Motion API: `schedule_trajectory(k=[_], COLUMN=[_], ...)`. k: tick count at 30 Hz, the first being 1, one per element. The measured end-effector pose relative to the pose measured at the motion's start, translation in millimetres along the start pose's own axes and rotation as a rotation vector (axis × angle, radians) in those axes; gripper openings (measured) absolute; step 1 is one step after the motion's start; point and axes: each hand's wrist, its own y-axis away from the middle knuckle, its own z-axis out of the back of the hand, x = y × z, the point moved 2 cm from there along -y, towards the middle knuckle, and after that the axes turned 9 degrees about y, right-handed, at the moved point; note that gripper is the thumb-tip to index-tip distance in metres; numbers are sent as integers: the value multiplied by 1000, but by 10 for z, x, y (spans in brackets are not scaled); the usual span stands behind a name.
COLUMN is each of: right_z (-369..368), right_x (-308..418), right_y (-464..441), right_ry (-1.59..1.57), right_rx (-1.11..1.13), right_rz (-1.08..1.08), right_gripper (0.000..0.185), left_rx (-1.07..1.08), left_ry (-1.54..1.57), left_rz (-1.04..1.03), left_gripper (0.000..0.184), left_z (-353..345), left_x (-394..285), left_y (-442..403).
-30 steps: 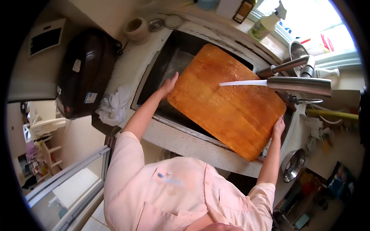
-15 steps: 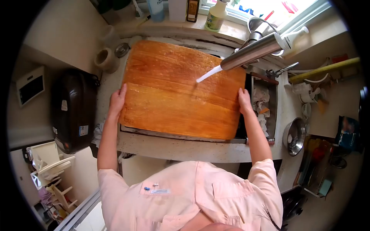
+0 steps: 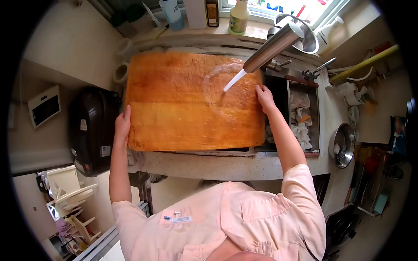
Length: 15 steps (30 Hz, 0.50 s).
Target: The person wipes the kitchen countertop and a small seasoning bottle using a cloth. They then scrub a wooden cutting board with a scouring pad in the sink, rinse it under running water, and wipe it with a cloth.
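A large wooden cutting board point(image 3: 183, 115) lies across the sink area, its surface wet. My left hand point(image 3: 123, 125) grips its left edge, thumb on top and the other fingers hidden beneath. My right hand point(image 3: 264, 99) holds the right edge the same way. From a metal faucet point(image 3: 274, 48), a stream of water point(image 3: 235, 80) falls on the right part of the board and spreads in a ring. Most of the sink is hidden under the board.
Right of the board is a compartment with crumpled white cloths point(image 3: 300, 113). A metal bowl point(image 3: 342, 145) stands farther right. Bottles, including a spray bottle point(image 3: 239, 18), line the window ledge. A dark brown appliance point(image 3: 93, 130) is at the left.
The board has shifted left and turned slightly counterclockwise, both hands moving with it. The ring of water on it has become wider.
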Motion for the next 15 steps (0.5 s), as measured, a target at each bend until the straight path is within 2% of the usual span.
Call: schedule_trajectory(k=[6,9,13,15], right_z=[195,260,407,511], right_x=[-256,-384,-248,-75], right_y=[194,204,225,114], right_ry=[-159,-170,110,264], right_rx=[39,-6,6,-302], right_rz=[-166,-107,-9,196], right_gripper=[37,37,39,41], left_rx=[22,59,96,98], left_ry=[-60,-30,-45,-44], left_rz=[-11,3,7,3], left_gripper=[55,54,54,54], left_z=[-193,-280,-292,-320], left_x=[377,664,843,840], left_y=[21,-49,-124,-131])
